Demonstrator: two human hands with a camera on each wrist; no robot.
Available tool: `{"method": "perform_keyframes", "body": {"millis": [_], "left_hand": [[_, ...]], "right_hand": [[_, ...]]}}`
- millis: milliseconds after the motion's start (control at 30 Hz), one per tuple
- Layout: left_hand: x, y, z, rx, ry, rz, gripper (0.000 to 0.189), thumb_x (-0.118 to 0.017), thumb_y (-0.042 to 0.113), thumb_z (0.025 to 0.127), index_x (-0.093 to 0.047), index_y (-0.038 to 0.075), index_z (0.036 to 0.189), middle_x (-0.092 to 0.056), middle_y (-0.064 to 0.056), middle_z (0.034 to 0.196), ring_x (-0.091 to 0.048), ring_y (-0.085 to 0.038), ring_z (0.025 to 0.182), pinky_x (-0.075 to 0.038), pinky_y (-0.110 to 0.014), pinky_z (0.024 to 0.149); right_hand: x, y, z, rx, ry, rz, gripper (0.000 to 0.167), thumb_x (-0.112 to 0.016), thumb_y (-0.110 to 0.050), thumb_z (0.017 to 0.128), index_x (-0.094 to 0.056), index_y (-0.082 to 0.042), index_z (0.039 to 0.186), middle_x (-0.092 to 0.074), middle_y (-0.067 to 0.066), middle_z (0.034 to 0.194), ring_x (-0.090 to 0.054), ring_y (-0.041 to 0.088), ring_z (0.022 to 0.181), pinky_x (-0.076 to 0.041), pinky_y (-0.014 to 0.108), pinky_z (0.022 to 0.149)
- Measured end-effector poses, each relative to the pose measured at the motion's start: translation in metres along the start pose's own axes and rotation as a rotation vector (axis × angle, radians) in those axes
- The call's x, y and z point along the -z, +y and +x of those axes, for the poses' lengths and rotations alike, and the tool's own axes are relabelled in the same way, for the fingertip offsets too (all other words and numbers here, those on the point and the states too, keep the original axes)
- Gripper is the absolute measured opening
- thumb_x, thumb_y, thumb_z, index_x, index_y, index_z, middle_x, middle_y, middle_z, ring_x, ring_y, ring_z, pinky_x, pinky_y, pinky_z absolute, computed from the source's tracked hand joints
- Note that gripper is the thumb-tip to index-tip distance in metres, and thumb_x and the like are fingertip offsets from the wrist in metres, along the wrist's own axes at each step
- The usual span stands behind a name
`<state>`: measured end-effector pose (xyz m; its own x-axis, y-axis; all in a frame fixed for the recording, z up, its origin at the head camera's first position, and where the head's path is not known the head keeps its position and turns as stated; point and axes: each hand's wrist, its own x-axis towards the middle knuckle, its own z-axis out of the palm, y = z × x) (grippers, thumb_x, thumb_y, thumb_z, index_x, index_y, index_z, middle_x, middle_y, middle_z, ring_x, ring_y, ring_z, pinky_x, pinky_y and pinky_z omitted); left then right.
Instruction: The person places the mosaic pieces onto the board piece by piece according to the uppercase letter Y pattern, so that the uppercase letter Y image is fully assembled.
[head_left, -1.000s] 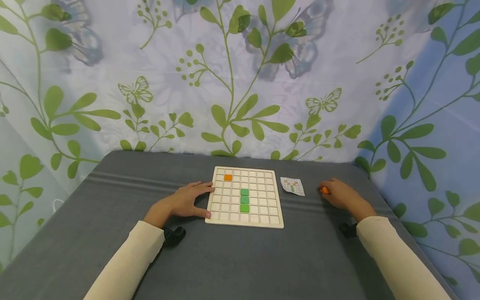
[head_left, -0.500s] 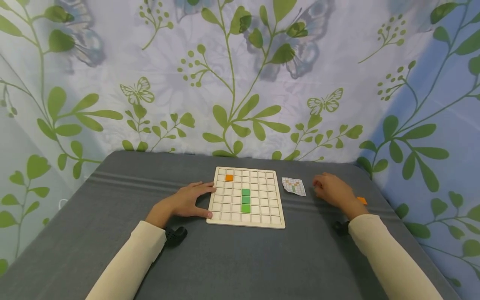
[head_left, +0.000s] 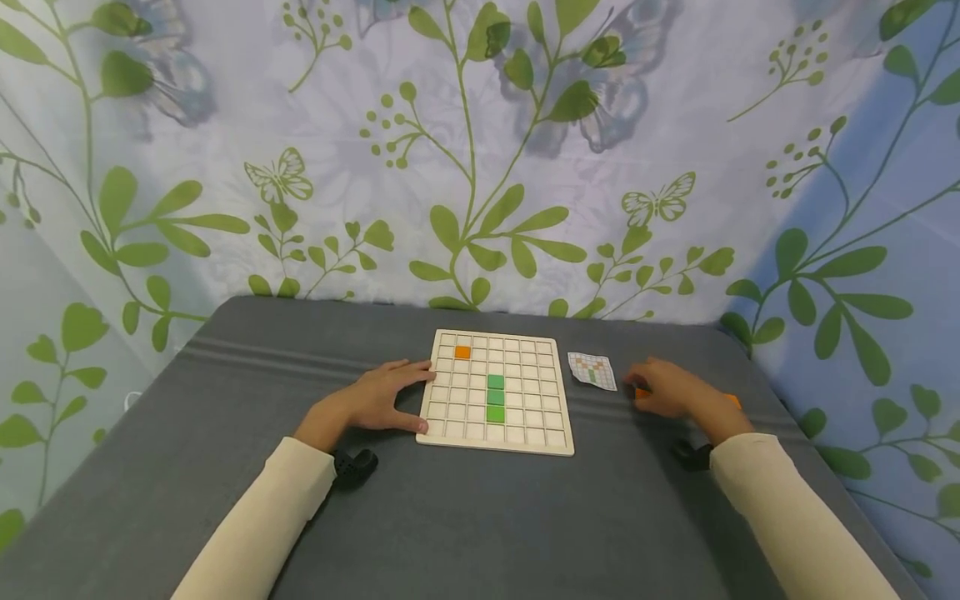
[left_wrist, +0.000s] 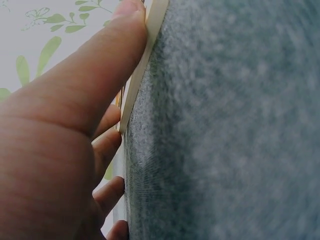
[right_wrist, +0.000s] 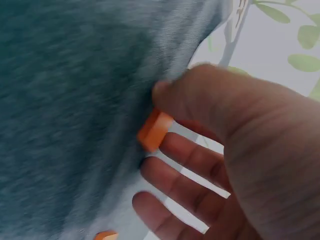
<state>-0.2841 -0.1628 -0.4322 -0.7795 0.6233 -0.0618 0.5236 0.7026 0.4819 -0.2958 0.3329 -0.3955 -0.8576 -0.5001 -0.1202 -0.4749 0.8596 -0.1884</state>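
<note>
My left hand (head_left: pixel 375 398) rests at the left edge of a pale wooden grid board (head_left: pixel 532 447), fingers spread and thumb touching the rim. In the left wrist view, the thumb lies along the board's edge (left_wrist: pixel 131 97). On the board are one orange tile (head_left: pixel 462 352) at upper left and three green tiles (head_left: pixel 496 397) in a column. To the right, my right hand (head_left: pixel 670 390) pinches another orange tile (right_wrist: pixel 154 130) between thumb and index finger, just at the cloth; its other fingers are loosely bent.
A small paper card (head_left: pixel 592 371) with a printed coloured grid lies between the board and the right hand. More orange (head_left: pixel 732 401) shows beyond the right wrist. The grey table (head_left: pixel 480 525) meets a leaf-patterned curtain (head_left: pixel 345 208) at the back.
My right hand moved left off the orange at the right, uncovering it, then dipped slightly; an orange tile now shows at its fingertips. The left hand stays on the board, whose tiles are unchanged.
</note>
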Motion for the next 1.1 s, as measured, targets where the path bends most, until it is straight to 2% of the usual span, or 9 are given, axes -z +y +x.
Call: {"method": "perform_keyframes", "body": {"millis": [167,300,433,633,767,933,1100], "left_hand": [[0.001,0.0,-0.001,-0.005,-0.004,0.008,0.087,-0.077,0.055,0.087,-0.043,0.012,0.155,-0.029,-0.008,0.164,-0.018,-0.042,0.15,-0.021,-0.069,0.111],[0.001,0.001,-0.001,0.002,-0.008,0.013,0.088,-0.077,0.055,0.086,-0.043,0.012,0.155,-0.029,-0.007,0.164,-0.019,-0.042,0.15,-0.021,-0.069,0.111],[0.001,0.001,-0.002,0.011,-0.007,0.015,0.087,-0.076,0.056,0.086,-0.044,0.013,0.155,-0.029,-0.007,0.164,-0.019,-0.042,0.15,-0.022,-0.07,0.11],[-0.001,0.002,-0.001,0.009,-0.003,0.004,0.087,-0.076,0.056,0.086,-0.044,0.014,0.155,-0.029,-0.005,0.164,-0.018,-0.042,0.15,-0.021,-0.071,0.11],[-0.004,0.001,-0.002,0.005,0.005,0.011,0.087,-0.076,0.057,0.086,-0.044,0.015,0.155,-0.028,-0.004,0.164,-0.019,-0.041,0.15,-0.021,-0.069,0.11],[-0.003,0.003,-0.001,-0.01,0.014,0.007,0.086,-0.076,0.057,0.086,-0.045,0.015,0.155,-0.029,-0.005,0.164,-0.02,-0.042,0.149,-0.022,-0.068,0.111],[-0.002,0.0,-0.001,-0.012,0.019,0.022,0.085,-0.076,0.056,0.087,-0.045,0.015,0.154,-0.03,-0.005,0.164,-0.021,-0.041,0.149,-0.023,-0.065,0.112]], "right_hand": [[-0.004,0.003,-0.005,0.021,0.051,-0.005,0.025,-0.078,-0.004,0.085,-0.07,0.002,0.108,-0.062,0.008,0.093,-0.06,0.027,0.083,-0.051,0.048,0.074],[-0.004,-0.009,0.004,0.033,0.118,-0.004,0.023,-0.077,-0.005,0.087,-0.07,0.0,0.108,-0.063,0.008,0.095,-0.06,0.025,0.083,-0.051,0.048,0.074],[0.001,-0.042,0.032,0.047,0.15,0.033,0.026,-0.075,-0.007,0.091,-0.066,0.001,0.113,-0.063,0.009,0.101,-0.06,0.024,0.085,-0.052,0.045,0.074],[-0.001,-0.101,0.088,0.12,0.143,0.037,0.013,-0.075,-0.013,0.093,-0.062,-0.016,0.096,-0.059,-0.001,0.094,-0.053,0.015,0.077,-0.046,0.035,0.066],[-0.009,-0.136,0.12,0.177,0.1,0.051,0.01,-0.073,-0.017,0.095,-0.063,-0.018,0.093,-0.058,-0.001,0.094,-0.051,0.015,0.076,-0.044,0.034,0.065],[-0.02,-0.156,0.142,0.172,0.048,0.04,0.008,-0.069,-0.017,0.098,-0.063,-0.019,0.092,-0.056,-0.003,0.091,-0.05,0.014,0.075,-0.042,0.031,0.064],[-0.025,-0.163,0.152,0.185,0.065,0.045,0.004,-0.07,-0.016,0.097,-0.069,-0.018,0.094,-0.059,-0.005,0.095,-0.053,0.013,0.077,-0.046,0.031,0.068]]}}
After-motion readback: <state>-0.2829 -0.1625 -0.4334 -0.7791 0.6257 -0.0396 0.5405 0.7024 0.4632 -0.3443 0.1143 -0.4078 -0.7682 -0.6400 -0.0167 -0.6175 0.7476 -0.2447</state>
